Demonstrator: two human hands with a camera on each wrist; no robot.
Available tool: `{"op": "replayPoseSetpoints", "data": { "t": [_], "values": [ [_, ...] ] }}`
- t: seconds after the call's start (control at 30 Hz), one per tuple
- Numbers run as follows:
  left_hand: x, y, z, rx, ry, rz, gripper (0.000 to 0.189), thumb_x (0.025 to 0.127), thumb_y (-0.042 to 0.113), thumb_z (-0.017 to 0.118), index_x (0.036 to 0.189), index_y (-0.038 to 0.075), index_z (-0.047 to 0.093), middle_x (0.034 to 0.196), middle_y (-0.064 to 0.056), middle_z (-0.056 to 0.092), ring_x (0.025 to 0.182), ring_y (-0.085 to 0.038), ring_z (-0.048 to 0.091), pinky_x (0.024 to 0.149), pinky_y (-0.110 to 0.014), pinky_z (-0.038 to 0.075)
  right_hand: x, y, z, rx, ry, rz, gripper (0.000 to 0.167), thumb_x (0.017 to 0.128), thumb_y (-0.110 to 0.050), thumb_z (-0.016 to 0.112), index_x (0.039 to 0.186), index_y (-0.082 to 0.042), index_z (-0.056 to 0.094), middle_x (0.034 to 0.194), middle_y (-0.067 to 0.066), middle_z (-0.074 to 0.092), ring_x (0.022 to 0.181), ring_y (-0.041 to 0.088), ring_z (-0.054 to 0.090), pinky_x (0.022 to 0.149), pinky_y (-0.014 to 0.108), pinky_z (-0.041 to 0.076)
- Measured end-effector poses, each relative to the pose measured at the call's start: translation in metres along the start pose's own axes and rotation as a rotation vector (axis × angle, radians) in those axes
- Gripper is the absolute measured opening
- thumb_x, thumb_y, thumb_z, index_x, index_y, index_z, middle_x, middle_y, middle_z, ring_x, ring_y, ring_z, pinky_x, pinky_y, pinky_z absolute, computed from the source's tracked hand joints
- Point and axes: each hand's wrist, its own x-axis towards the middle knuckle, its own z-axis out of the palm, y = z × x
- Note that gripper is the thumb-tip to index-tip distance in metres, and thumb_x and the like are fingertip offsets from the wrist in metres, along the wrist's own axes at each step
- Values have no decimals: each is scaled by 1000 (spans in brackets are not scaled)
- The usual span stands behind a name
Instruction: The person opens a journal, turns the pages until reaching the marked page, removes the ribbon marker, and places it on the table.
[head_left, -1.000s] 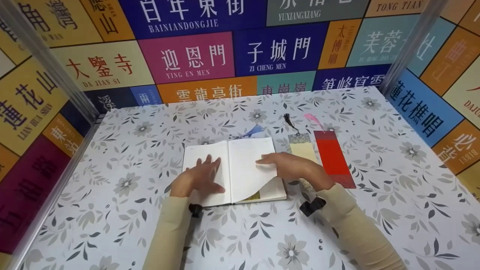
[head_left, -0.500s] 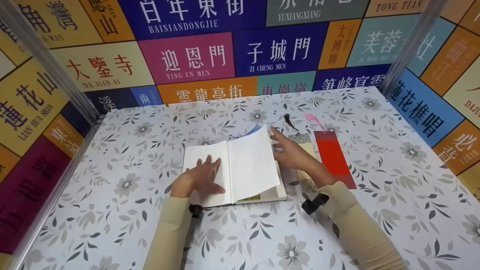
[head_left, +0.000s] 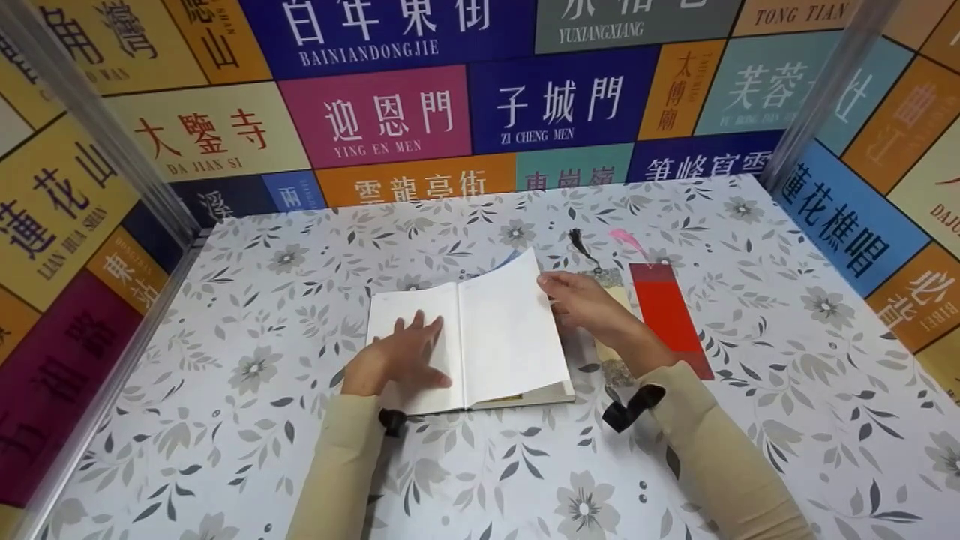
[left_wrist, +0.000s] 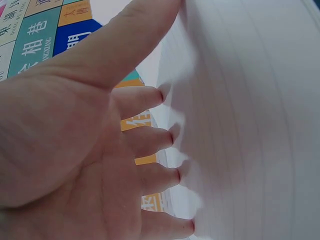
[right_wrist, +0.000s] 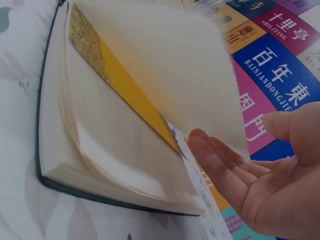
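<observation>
An open notebook [head_left: 502, 337] with white pages lies on the table. My left hand [head_left: 401, 356] rests on its left page with fingers spread; in the left wrist view the fingertips [left_wrist: 175, 175] touch the lined paper. At the far outer corner of a lifted right-hand page [head_left: 510, 322] is my right hand [head_left: 589, 304]. Its fingers [right_wrist: 220, 165] are extended by the page edge, and the thumb stands apart from them. Under that page, a yellow bookmark [right_wrist: 127, 97] with a patterned end lies between the leaves. A bit of blue tassel [head_left: 506, 260] shows beyond the notebook.
Right of the notebook lie a cream bookmark [head_left: 617, 369] with a black tassel [head_left: 579, 241], partly hidden by my right hand, and a red bookmark [head_left: 670, 319] with a pink tassel [head_left: 627, 238]. Colourful lettered panels [head_left: 375, 112] border the flowered table [head_left: 300, 465].
My right hand has moved from the page's outer edge up to its far corner. That corner has risen, covering more of the blue tassel; the near corner has dropped. The left hand stays put.
</observation>
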Motion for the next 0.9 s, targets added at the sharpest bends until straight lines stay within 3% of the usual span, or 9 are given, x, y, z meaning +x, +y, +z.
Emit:
{"op": "replayPoseSetpoints", "data": {
  "t": [0.17, 0.37, 0.6, 0.73, 0.9],
  "values": [
    [0, -1, -1, 24, -5, 13, 104, 86, 44, 73, 161, 7, 11, 166, -30, -1, 151, -55, 0, 114, -78, 14, -1, -1, 2, 24, -3, 13, 62, 105, -32, 50, 155, 0, 32, 150, 19, 49, 125, 33, 60, 110, 49, 48],
    [0, -1, -2, 24, -6, 31, 105, 85, 46, 72, 161, 5, 12, 165, -32, 0, 150, -58, 2, 113, -80, 16, -3, -3, 6, 97, -8, -7, 50, 103, -24, 53, 147, -1, 45, 129, 12, 63, 101, 19, 69, 84, 34, 61],
    [-2, -3, -2, -8, -8, 44, 105, 85, 45, 72, 161, 5, 12, 165, -32, -1, 150, -57, 0, 116, -76, 14, -8, -7, 15, 193, -3, -56, 46, 102, -18, 54, 144, 1, 48, 111, 6, 68, 90, 18, 71, 70, 34, 63],
    [-2, -4, -1, -23, -5, 46, 106, 84, 45, 72, 161, 6, 11, 165, -31, -1, 150, -57, -1, 117, -75, 13, -11, -10, 22, 194, -9, -61, 46, 102, -22, 56, 143, -2, 50, 112, 6, 68, 90, 18, 71, 69, 33, 62],
    [-2, -4, -1, -22, 2, 51, 104, 85, 44, 72, 161, 5, 12, 165, -32, 0, 150, -57, 1, 119, -73, 15, -16, -15, 33, 130, -65, -124, 46, 104, -35, 53, 143, -12, 55, 131, 12, 66, 101, 20, 72, 77, 37, 63]
  ]
}}
